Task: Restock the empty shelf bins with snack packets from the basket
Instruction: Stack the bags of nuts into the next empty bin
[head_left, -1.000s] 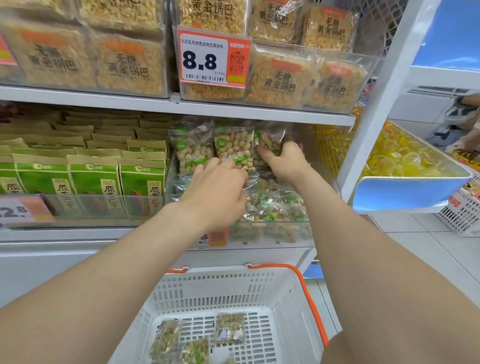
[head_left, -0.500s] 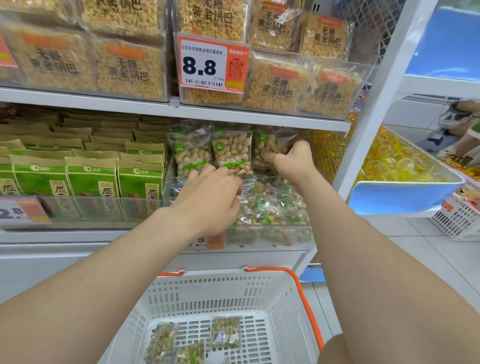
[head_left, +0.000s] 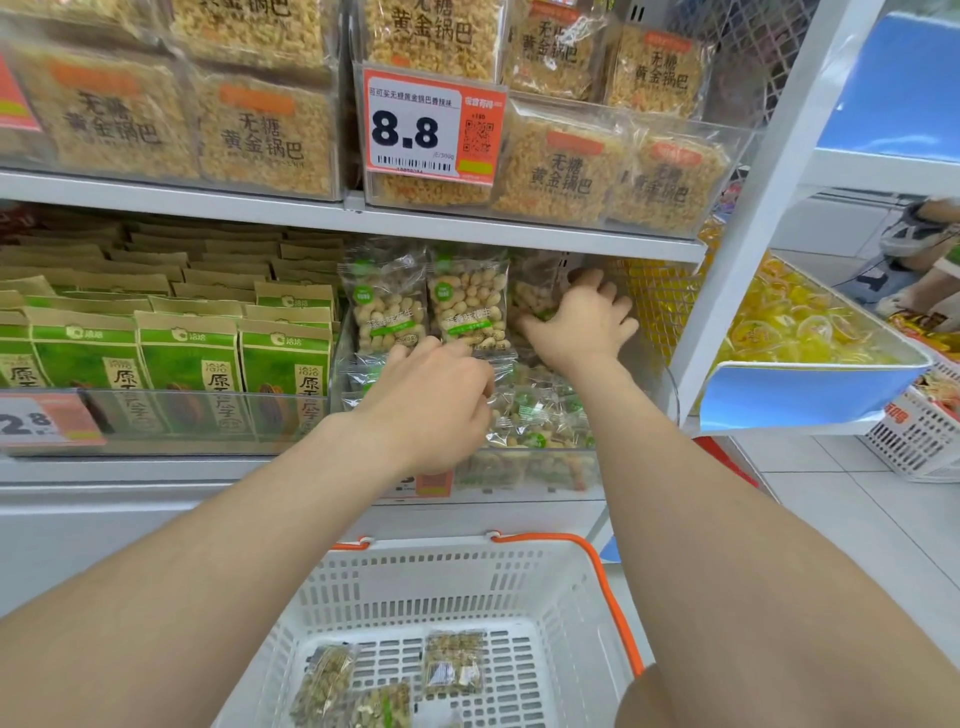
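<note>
Now spread wide, the fingers (head_left: 615, 304) of the right hand (head_left: 582, 322) press against the third upright packet (head_left: 535, 299) at the back right of the clear bin (head_left: 673, 387). A second ago those fingers were closed round that packet and the hand sat a little further left, so the packet looks to have been stood up beside the two standing packets (head_left: 467, 306) and let go. That would make one more packet placed in the back row. The left hand (head_left: 436, 400) has barely shifted. Its fingers curl down among the loose packets (head_left: 540, 415) at the front of the bin, and the back of the hand hides whether they pinch one. Below, the white basket (head_left: 415, 558) holds the same three remaining packets (head_left: 454, 662) on its floor as before, so I judge the restocking well along but not finished.
</note>
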